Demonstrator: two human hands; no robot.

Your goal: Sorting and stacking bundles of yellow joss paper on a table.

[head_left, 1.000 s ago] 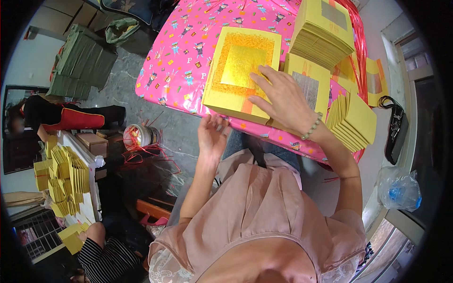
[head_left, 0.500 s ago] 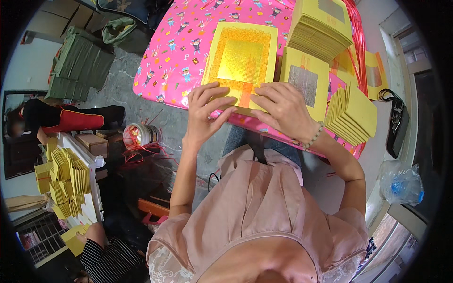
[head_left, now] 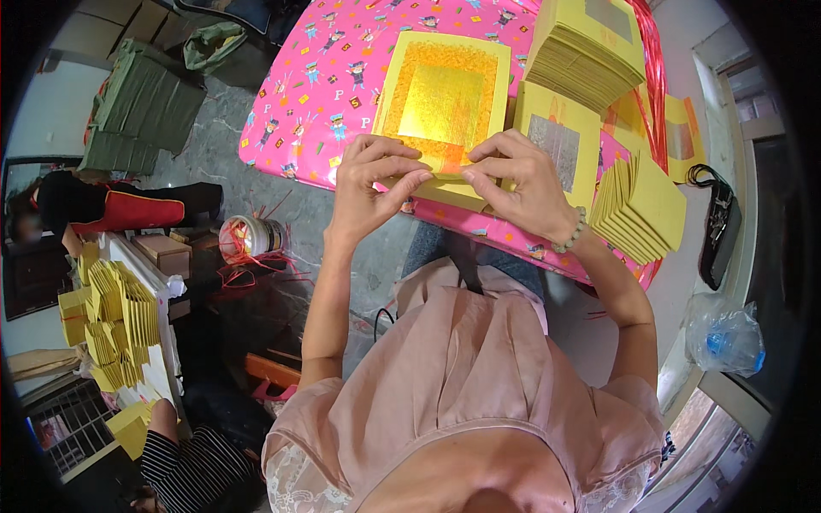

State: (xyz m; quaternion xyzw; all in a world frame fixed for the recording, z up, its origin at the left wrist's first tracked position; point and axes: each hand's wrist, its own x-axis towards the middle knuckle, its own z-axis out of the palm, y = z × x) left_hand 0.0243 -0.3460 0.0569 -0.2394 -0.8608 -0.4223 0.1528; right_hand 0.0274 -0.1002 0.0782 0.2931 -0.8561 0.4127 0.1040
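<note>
A yellow paper sheet with an orange patterned border and a shiny gold foil panel [head_left: 445, 98] lies in front of me on the pink table cover. Its near edge is pinched at the left between the thumb and fingers of my left hand [head_left: 374, 184]. My right hand [head_left: 523, 186], a beaded bracelet on its wrist, pinches the same edge further right. That edge is raised and looks folded over. Below it shows a plain yellow paper layer [head_left: 453, 193]. Just right of my right hand lies yellow paper with a silvery panel [head_left: 554, 141].
A tall stack of yellow paper [head_left: 586, 64] stands at the far right, a fanned pile [head_left: 637, 209] nearer. Red strings [head_left: 657, 77] hang beside them. A bucket [head_left: 252, 239] stands on the floor left. Two people work at a side table with yellow bundles [head_left: 120, 316].
My fingers have gone from resting spread along the sheet's near edge to pinching it. The edge has come up, baring a yellow layer beneath.
</note>
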